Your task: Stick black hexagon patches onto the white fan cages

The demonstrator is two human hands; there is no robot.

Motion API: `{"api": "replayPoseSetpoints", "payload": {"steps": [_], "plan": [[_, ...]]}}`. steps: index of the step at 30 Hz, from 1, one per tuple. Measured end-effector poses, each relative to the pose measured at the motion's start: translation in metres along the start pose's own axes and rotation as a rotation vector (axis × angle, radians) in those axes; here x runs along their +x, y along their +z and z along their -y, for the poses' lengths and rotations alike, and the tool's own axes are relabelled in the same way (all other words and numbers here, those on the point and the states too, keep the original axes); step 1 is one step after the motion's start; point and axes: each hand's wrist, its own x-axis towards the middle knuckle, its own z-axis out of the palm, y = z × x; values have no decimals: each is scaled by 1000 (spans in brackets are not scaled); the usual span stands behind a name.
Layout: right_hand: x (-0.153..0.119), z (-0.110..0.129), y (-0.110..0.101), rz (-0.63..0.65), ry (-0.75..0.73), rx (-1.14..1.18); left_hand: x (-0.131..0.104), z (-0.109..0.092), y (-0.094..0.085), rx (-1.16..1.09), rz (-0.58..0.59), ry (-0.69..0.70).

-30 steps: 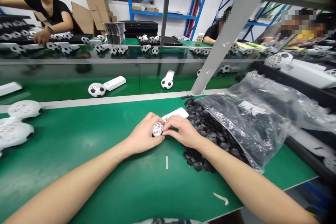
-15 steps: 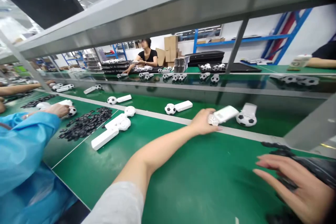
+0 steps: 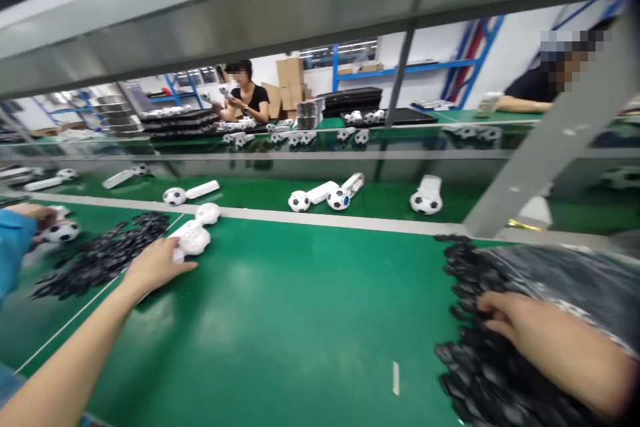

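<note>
"Where's the white ball-headed piece (image 3: 195,240)?"

"Left on the green table (image 3: 300,307), just beside a second white piece (image 3: 207,213). The left hand (image 3: 157,267) is over its near end."

"And the right hand (image 3: 535,330)?"

"Down among black pieces (image 3: 480,373), near a plastic bag (image 3: 575,273). With the blur, I cannot tell whether either hand is clamped on anything."

"Beyond them?"

"Black-and-white balls with handles (image 3: 299,201) lie behind the pale rail (image 3: 320,219)."

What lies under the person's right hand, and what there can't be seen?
Black pieces lie under the right hand and spread out to its left. Those directly beneath it are covered; whether it grips one cannot be told.
</note>
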Motion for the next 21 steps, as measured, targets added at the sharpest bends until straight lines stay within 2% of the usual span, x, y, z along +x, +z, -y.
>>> {"api": "replayPoseSetpoints", "payload": {"steps": [1, 3, 6, 8, 11, 16, 18, 21], "plan": [[-2, 9, -10, 85, 28, -62, 0, 6, 5, 31, 15, 13], [-6, 25, -29, 101, 75, -203, 0, 5, 13, 57, 43, 64], [-12, 42, -47, 88, 155, -318, -5, -26, 21, -14, 117, 248], [-14, 49, -52, 113, 175, -303, -13, -60, 23, -126, 172, 370], [-12, 54, -53, 60, 163, -288, -31, -124, 25, -247, 238, 509], [-7, 63, -44, -6, 64, -245, -73, -232, 21, -270, 390, 740], [-8, 68, -38, -16, -14, -190, -86, -262, 20, -282, 428, 794], [-9, 71, -31, -17, -119, -72, -98, -287, 24, -321, 423, 892]]}}
